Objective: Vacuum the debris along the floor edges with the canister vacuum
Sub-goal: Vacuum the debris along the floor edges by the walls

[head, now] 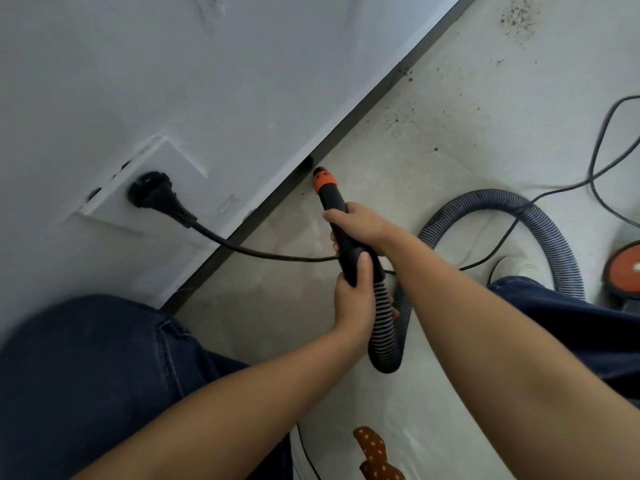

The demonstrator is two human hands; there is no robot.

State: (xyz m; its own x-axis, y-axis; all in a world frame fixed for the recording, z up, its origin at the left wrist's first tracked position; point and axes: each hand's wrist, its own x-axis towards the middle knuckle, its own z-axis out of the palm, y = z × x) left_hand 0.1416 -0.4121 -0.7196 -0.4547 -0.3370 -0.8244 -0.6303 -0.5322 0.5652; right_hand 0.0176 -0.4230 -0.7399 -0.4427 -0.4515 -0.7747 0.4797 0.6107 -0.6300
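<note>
Both hands, left (349, 292) and right (360, 226), clamped round nozzle (329, 192), tip near baseboard (346, 133); debris (398, 116) beyond.

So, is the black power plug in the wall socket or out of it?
In. The black plug sits against the white wall socket plate, its prongs hidden, and its cord runs toward the vacuum nozzle.

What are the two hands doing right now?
Left hand: closed around the lower end of the black vacuum nozzle.
Right hand: closed around the same nozzle, higher up.
</note>
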